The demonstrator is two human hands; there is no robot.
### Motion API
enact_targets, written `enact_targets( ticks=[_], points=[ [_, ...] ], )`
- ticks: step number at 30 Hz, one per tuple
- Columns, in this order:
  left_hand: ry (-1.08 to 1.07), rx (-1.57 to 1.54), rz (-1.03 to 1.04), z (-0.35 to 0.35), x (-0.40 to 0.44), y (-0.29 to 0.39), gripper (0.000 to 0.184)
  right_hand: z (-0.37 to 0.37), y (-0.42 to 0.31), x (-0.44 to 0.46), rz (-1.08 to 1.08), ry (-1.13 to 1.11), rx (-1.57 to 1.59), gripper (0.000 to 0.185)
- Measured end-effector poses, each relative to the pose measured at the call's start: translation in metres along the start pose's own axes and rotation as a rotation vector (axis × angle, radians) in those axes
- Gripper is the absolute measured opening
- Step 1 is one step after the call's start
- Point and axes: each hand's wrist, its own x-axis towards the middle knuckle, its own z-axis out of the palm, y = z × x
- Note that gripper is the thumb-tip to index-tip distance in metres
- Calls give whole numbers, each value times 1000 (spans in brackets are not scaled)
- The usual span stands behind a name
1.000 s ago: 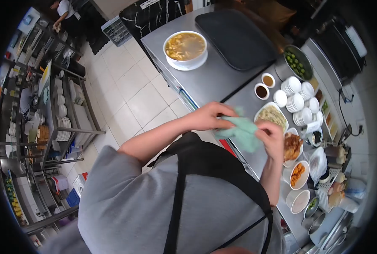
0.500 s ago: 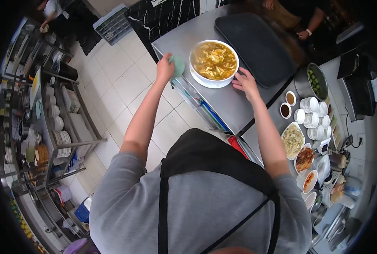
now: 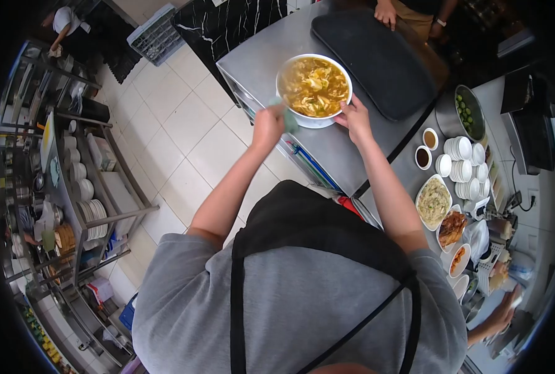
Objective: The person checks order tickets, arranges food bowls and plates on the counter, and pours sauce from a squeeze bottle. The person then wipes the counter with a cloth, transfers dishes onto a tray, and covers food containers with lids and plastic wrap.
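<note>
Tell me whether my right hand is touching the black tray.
Apart: the head view shows a strip of bare metal counter between the right hand and the black tray.

This is looking like a restaurant kitchen. Stacked plates (image 3: 92, 217) are filling a metal rack (image 3: 123, 215), dishes of cooked food (image 3: 434, 202) are lining a steel worktop (image 3: 402, 165), and other people (image 3: 67, 22) are standing nearby.
</note>
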Motion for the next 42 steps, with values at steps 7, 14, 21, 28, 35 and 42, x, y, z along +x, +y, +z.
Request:
enact_targets(
  ticks=[7,14,21,28,35,42],
  points=[
    [-113,-137,-240,-17,-5,-20,27,-6,-3,1,10,-36,-26,55],
    [33,-53,69,41,67,-93,22,-2,-3,-6,28,-19,16,56],
    [38,141,187,37,38,-76,21,10,-1,-12,48,14,78,55],
    [26,189,207,30,5,-52,31,20,3,-20,-19,73,145,52],
    [-62,139,157,29,-1,-51,31,20,1,-19,-24,66,138,53],
    [-263,8,-33,25,2,-47,32,15,5,-15,-20,44,113,53]
  ],
)
